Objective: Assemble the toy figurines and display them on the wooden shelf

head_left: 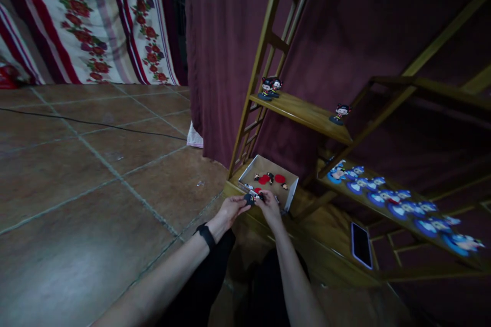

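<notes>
Both my hands meet at the near edge of a shallow white-walled box point(293, 195), pinching a small figurine point(252, 198) with a dark base. My left hand point(231, 209), with a black band on its wrist, has its fingers closed on the base side. My right hand point(270, 207) closes on the other end, covering part of the figurine. Inside the box lie red round pieces point(280, 178) and several small black-haired figure parts point(270, 178). My fingers hide the box's near corner.
On the wooden shelf point(303, 115) above the box stand three black-haired figurines point(340, 111). To the right, a lower shelf carries several blue-and-white figurines point(406, 208). A phone point(361, 245) lies on the bottom board. A black cable point(95, 123) crosses the tiled floor at left.
</notes>
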`<action>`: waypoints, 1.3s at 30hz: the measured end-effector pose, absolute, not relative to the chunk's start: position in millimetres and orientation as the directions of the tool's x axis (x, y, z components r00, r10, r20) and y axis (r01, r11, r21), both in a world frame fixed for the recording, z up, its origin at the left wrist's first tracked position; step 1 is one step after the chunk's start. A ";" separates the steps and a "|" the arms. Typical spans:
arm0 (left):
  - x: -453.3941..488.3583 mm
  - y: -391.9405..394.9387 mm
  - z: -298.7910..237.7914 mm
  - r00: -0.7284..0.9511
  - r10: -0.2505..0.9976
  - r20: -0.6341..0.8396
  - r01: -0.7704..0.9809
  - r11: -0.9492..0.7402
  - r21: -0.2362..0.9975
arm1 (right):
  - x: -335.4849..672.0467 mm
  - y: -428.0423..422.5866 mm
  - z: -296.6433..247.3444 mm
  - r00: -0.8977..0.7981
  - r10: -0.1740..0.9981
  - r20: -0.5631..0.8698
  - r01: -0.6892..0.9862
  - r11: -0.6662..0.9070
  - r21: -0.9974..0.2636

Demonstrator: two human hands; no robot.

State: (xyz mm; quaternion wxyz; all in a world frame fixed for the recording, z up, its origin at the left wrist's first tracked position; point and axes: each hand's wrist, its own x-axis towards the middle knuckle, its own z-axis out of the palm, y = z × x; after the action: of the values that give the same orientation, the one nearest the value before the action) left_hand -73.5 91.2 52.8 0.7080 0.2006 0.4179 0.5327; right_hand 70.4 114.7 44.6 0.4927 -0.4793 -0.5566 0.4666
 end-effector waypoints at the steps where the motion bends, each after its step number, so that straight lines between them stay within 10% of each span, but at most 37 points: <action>1: -73.7 87.7 51.7 0.071 0.925 -0.374 -0.582 0.343 0.737 | 70.4 111.5 41.3 -0.058 0.990 0.132 0.133 0.139 -0.981; 23: -80.1 75.4 34.6 0.107 0.967 -0.233 -0.396 0.256 0.882 | 66.5 75.0 54.2 -0.246 0.919 0.307 0.604 0.393 -0.694; 39: -80.2 84.5 32.6 0.077 0.903 -0.422 -0.223 0.428 0.876 | 71.2 70.0 47.8 -0.436 0.870 0.232 0.674 0.486 -0.556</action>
State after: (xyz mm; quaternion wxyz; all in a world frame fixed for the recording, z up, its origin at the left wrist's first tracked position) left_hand -80.2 84.5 32.6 0.6595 0.3220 0.5282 0.4270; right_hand 71.2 70.0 47.8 0.2510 -0.4680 -0.8247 0.1945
